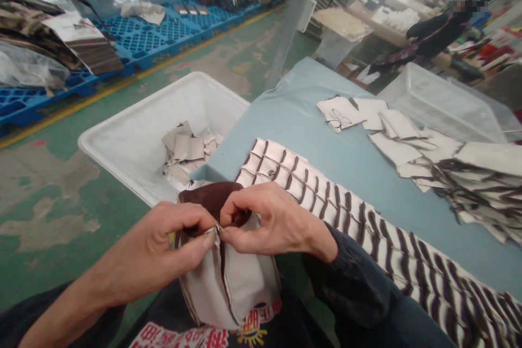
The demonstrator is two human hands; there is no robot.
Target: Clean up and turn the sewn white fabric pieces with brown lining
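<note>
Over my lap I hold a stack of cream fabric pieces [250, 280] with dark brown cloth [212, 198] showing at its top. My left hand [163, 244] pinches the upper edge of the pieces between thumb and forefinger. Close against it, my right hand [271, 217] pinches the same edge, fingertips nearly touching the left ones. A dark seam or gap runs down between the cream pieces below my fingers. Whatever small part lies right between the fingertips is hidden.
Long rows of cream-and-brown fabric pieces [326, 196] lie along the blue-covered table [293, 100]. Looser piles [481, 174] sit on its right. A white bin [122, 138] with fabric scraps [187, 149] stands left. Behind are blue pallets [163, 32], a post [291, 22] and a person [444, 32].
</note>
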